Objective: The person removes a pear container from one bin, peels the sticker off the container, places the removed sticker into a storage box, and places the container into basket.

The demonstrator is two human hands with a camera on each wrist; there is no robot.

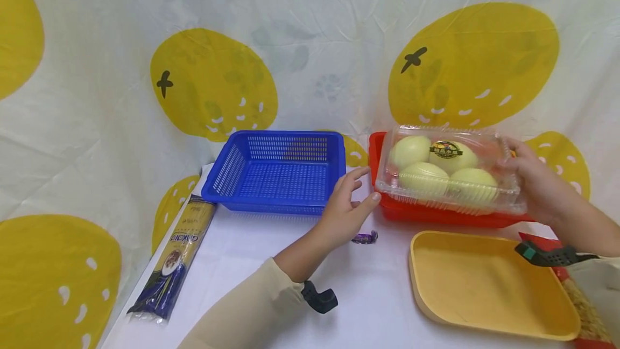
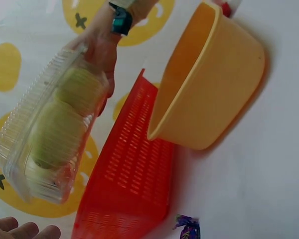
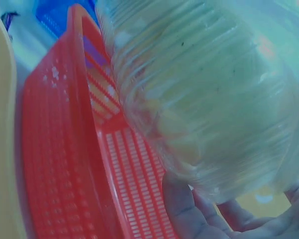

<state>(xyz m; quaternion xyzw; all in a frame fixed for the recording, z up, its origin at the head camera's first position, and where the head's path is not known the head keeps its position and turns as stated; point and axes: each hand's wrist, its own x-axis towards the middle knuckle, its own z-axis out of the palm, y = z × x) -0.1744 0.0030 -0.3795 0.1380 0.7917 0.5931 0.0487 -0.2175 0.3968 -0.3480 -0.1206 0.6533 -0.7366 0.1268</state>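
Observation:
My right hand (image 1: pixel 542 182) grips the right end of a clear plastic fruit box (image 1: pixel 450 171). Through its lid show several pale yellow-green round fruits (image 1: pixel 424 178) and a dark and gold label. The box is held over the red basket (image 1: pixel 441 215); in the left wrist view it is above the rim, tilted. My left hand (image 1: pixel 345 206) holds nothing, with thumb and fingers apart, close to the left ends of the box and the red basket. In the left wrist view only its fingertips (image 2: pixel 27 230) show.
A blue basket (image 1: pixel 286 182) stands left of the red one. Nearer are a yellow tub (image 1: pixel 489 284) and a red-ended packet (image 1: pixel 583 306) partly under the right sleeve. A small purple-wrapped candy (image 1: pixel 365 238) lies by the left wrist, a long pasta packet (image 1: pixel 176 257) along the left edge.

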